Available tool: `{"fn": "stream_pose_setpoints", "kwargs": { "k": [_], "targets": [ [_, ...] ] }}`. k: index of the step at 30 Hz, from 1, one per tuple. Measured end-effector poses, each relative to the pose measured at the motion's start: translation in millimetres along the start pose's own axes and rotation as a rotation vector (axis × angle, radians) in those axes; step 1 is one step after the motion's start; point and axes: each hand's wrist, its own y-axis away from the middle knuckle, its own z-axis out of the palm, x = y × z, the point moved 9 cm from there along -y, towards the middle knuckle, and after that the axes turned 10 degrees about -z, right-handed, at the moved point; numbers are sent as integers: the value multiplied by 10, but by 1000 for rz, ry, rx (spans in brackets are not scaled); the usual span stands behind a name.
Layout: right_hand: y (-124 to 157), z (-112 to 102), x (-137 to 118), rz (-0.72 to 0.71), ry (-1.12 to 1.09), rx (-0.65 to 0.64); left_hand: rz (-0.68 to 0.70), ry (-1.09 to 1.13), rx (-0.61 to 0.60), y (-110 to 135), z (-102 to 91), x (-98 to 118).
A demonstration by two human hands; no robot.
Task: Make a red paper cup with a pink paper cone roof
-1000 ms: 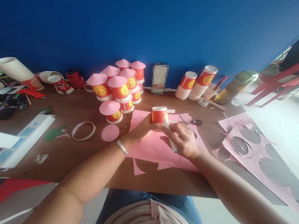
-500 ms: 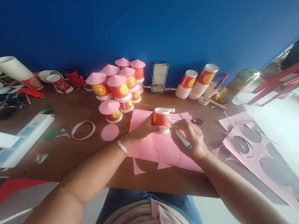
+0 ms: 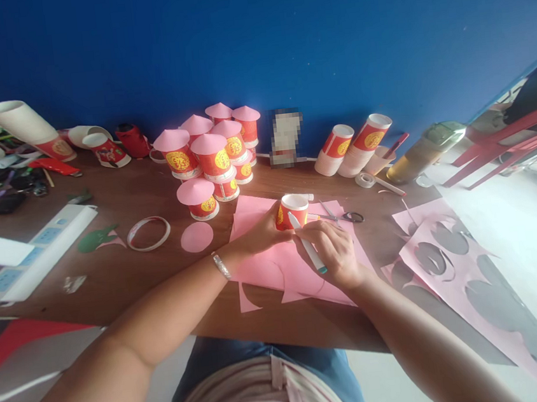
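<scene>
My left hand [image 3: 270,231] is wrapped around the left side of a red paper cup [image 3: 294,203] with gold print and a white rim. The cup stands mouth up over the pink paper sheets [image 3: 262,267]. In my right hand [image 3: 336,250] is a slim white pen-like tool [image 3: 308,246] with a teal end. Its tapered tip points up at the cup's front; whether it touches the cup I cannot tell. My right fingers hide the cup's lower right. Scissors [image 3: 353,217] lie partly open just beyond my right hand.
Several red cups with pink cone roofs [image 3: 210,153] are stacked behind, to the left. A pink disc [image 3: 197,237], a tape roll [image 3: 148,233] and a power strip [image 3: 38,251] lie left. Cup stacks [image 3: 371,134], a bottle [image 3: 425,151] and cut pink paper [image 3: 453,271] are right.
My right hand and the white tool have moved left, across the cup's front. The cup has shifted slightly right and tipped a little, showing more of its inside. The scissors are now more visible.
</scene>
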Motion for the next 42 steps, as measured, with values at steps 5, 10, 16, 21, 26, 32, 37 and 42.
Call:
{"fn": "stream_pose_setpoints", "kwargs": {
  "k": [5,10,16,21,26,32,37,42],
  "targets": [
    [0,25,-1,-1,20,-20,0,10,-10,5,35,36],
    [34,31,12,-1,24,-27,4,-10,-35,15,74,100],
    [30,-23,41,26,47,-16,-51,-22,-5,0,18,22],
    [-10,-82,64,42,55,8,-52,-26,-5,-6,2,23],
    [-39,-102,73,40,90,20,-74,-16,16,-4,-16,24],
    [-16,-103,116,60,62,20,-90,54,-32,9,24,28],
    [-7,-113,148,74,54,22,-119,67,-52,6,31,2],
    [-8,-108,145,77,49,12,-120,92,-48,4,23,11]
  ]
}}
